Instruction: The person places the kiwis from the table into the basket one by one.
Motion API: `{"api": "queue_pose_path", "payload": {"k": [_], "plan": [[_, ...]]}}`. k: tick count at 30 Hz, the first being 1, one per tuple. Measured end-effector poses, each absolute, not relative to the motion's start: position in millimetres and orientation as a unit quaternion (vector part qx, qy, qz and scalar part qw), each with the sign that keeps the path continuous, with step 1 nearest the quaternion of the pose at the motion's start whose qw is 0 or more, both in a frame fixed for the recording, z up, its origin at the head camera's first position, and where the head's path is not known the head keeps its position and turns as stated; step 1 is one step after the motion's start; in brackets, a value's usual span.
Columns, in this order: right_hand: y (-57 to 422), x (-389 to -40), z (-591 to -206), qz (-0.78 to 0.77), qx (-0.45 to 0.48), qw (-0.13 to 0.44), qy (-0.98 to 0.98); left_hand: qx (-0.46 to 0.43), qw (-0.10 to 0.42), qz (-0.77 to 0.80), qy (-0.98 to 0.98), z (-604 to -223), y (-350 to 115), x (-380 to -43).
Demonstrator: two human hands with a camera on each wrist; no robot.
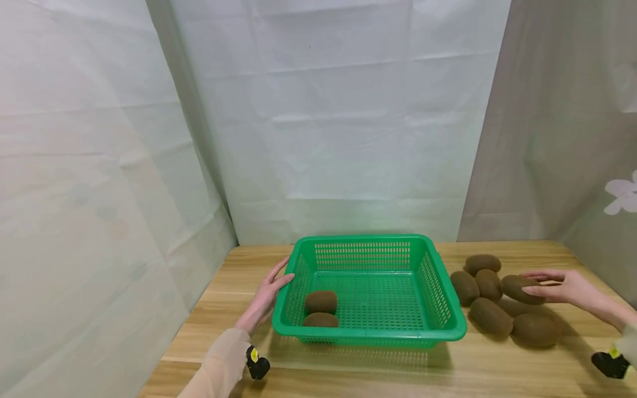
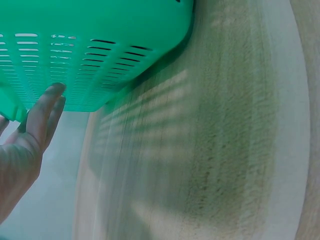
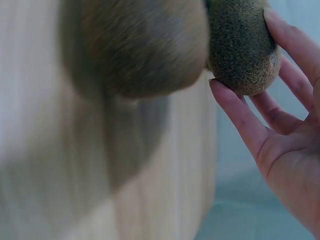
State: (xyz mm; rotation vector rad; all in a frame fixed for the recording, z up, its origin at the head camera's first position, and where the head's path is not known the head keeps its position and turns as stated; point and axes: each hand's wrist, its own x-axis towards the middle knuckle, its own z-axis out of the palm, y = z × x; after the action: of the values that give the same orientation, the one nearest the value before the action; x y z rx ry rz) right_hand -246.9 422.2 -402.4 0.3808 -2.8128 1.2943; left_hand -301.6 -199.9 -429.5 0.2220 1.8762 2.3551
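A green plastic basket (image 1: 368, 334) with slotted walls stands on the table, two brown kiwis (image 1: 320, 302) lying in its near left corner. At its left side, my left hand (image 1: 267, 290) holds the rim, thumb over the top and fingers along the outside wall (image 2: 55, 65). To the right of the basket, my right hand (image 1: 559, 287) pinches a kiwi (image 3: 243, 47) between thumb and fingers. In the head view this kiwi (image 1: 515, 289) overlaps the edge of a group of several loose kiwis (image 1: 491, 318).
Another kiwi (image 3: 145, 45) looms large and close in the right wrist view. Pale cloth hangs behind the wooden table (image 1: 209, 309) and on both sides. Each wrist wears a small black device (image 1: 257, 363).
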Motion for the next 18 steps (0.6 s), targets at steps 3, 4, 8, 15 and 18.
{"api": "queue_pose_path", "payload": {"k": [3, 4, 8, 15, 18], "plan": [[415, -247, -395, 0.414, 0.125, 0.013, -0.901, 0.076, 0.062, 0.779, 0.62, -430, -200, -301], [413, -247, -392, 0.417, 0.126, 0.017, -0.9, 0.076, 0.063, 0.779, 0.619, -430, -200, -301], [401, -249, -383, 0.417, 0.142, 0.05, -0.896, 0.072, 0.07, 0.783, 0.614, -429, -200, -301], [374, -255, -365, 0.397, 0.179, 0.119, -0.893, 0.071, 0.068, 0.781, 0.617, -429, -200, -302], [363, -256, -358, 0.397, 0.187, 0.128, -0.89, 0.071, 0.067, 0.78, 0.618, -429, -200, -302]]}}
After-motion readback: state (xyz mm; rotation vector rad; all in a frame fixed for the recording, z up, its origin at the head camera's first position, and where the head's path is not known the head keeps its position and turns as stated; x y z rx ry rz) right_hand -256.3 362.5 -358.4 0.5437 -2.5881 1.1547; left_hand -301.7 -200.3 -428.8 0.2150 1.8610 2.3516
